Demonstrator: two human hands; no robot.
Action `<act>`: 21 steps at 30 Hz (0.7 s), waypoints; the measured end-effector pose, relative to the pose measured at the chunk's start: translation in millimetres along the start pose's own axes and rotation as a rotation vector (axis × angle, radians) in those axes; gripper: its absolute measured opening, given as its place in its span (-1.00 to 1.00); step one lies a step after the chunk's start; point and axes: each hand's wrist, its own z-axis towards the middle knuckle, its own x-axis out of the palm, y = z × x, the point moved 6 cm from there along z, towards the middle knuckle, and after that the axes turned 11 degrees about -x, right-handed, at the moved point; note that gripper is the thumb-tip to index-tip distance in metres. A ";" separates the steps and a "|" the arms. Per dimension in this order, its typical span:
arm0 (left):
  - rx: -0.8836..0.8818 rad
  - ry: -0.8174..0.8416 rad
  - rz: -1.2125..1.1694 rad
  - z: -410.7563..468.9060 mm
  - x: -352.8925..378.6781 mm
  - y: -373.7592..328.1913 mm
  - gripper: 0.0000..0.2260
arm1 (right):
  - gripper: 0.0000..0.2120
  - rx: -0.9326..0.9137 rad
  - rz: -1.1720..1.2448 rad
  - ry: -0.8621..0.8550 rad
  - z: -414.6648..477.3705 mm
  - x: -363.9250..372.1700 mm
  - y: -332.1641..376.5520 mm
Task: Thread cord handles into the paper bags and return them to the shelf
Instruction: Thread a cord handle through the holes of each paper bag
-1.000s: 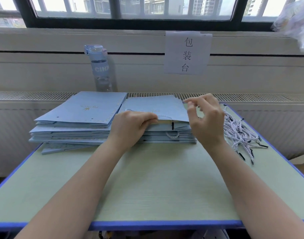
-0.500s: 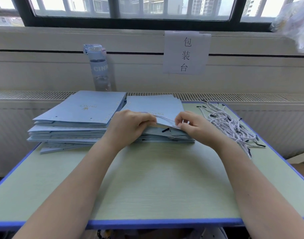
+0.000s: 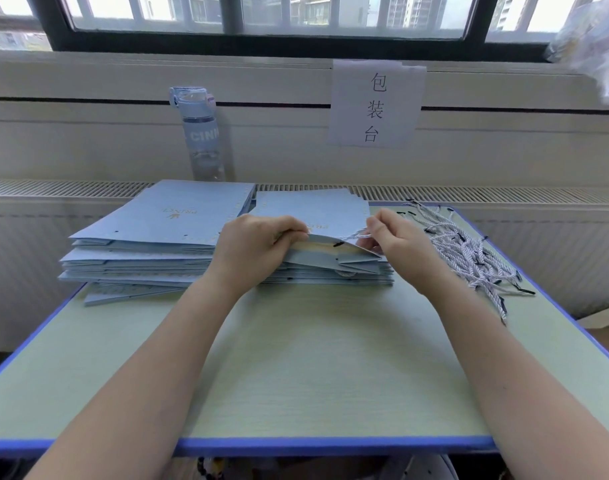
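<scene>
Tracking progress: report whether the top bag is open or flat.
Partly open: left hand holds up an edge of the top bag, pale inside showing.

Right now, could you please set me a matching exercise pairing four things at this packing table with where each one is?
Things:
1 water bottle
2 loose cord handles
3 paper sign
4 top paper bag

Places:
A hanging on the wall
B heaped at the right edge of the table
C upright behind the left stack of bags
D edge gripped by the left hand, with the right hand pinching a threaded cord at it

Pairs: 1-C; 2-B; 3-A; 4-D
</scene>
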 end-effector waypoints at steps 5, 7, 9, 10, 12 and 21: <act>-0.061 0.098 -0.017 -0.5 4.1 5.1 -0.88 | -0.73 -0.017 -0.060 -0.031 -0.4 0.9 1.0; -0.118 0.196 -0.066 -0.3 7.9 11.6 -0.90 | -0.75 -0.011 -0.062 -0.018 0.0 2.8 -1.2; -0.173 0.266 -0.097 -0.7 10.2 19.6 -0.92 | -0.77 0.018 0.032 -0.011 0.6 4.3 -3.5; -0.196 0.293 -0.106 -1.1 10.9 23.4 -0.93 | -0.78 0.038 0.099 -0.019 0.9 4.1 -4.7; -0.223 0.351 -0.114 -1.9 12.9 28.6 -0.92 | -0.79 0.070 0.201 -0.064 0.6 1.0 -5.8; -0.244 0.416 -0.129 -3.8 12.5 32.3 -0.91 | -0.97 -0.218 -0.478 -0.119 4.0 -25.1 -7.1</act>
